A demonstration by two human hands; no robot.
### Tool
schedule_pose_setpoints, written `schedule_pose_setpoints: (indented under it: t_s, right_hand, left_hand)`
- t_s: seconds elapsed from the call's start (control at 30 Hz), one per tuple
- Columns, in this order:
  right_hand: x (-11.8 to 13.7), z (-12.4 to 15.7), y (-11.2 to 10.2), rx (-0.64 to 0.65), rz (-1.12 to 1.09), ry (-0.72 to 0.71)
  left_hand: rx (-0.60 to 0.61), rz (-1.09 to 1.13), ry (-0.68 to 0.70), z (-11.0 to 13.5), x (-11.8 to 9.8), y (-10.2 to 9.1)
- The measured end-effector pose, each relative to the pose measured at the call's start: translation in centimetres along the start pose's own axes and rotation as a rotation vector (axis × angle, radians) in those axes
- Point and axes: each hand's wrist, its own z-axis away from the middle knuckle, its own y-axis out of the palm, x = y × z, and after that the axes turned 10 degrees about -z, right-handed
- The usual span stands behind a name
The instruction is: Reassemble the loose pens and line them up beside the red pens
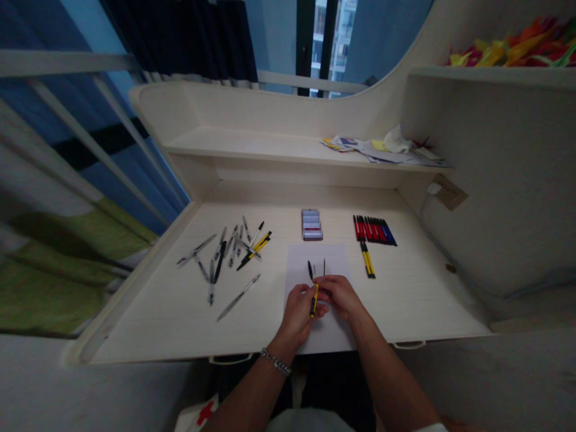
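Observation:
My left hand (300,309) and my right hand (342,294) meet over a white sheet of paper (315,264) near the desk's front edge. Both pinch a yellow and black pen (314,303), which stands nearly upright between them. Just beyond my fingers, two small dark pen parts (317,269) lie on the paper. A bracelet (275,362) circles my left wrist.
A loose pile of pens (229,249) lies on the left of the white desk (148,312). A neat row of red, black and blue pens (374,230) and two yellow pens (367,259) lie at right. A small box (311,224) sits behind the paper. Papers (382,150) rest on the shelf.

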Motion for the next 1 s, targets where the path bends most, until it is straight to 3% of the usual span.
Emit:
schedule_pose_setpoints:
  t_s: [0.17,0.33,0.43,0.53,0.63,0.77,0.9,1.0]
  right_hand:
    - [0.6,-0.8,-0.9,-0.042,0.182,-0.126]
    - [2.1,-2.7,-2.5,-0.282,0.814,-0.367]
    - [2.2,-3.5,-2.7,-0.308,1.112,-0.382]
    - [1.9,-3.8,-2.5,-0.315,1.261,-0.367]
    - [1.7,-3.4,-2.5,-0.332,1.224,-0.416]
    - [1.8,-1.3,-2.4,-0.325,0.95,-0.504]
    - [0.7,2.0,-1.5,-0.122,0.739,-0.489]
    - [0.0,3.8,-0.6,-0.062,0.733,-0.499]
  left_hand:
    - [0.008,-0.071,0.015,0.1,0.3,-0.2]
    - [0.028,-0.083,0.037,0.0,1.0,-0.7]
    - [0.032,-0.058,0.038,-0.1,1.3,-0.8]
    - [0.027,-0.038,0.024,-0.3,1.3,-0.8]
    - [0.031,-0.017,0.022,-0.5,1.2,-0.8]
    - [0.033,0.012,0.094,-0.8,1.0,-0.9]
    - [0.024,-0.047,0.232,-1.4,1.2,-0.8]
    - [0.024,-0.098,0.298,-1.9,1.4,-0.5]
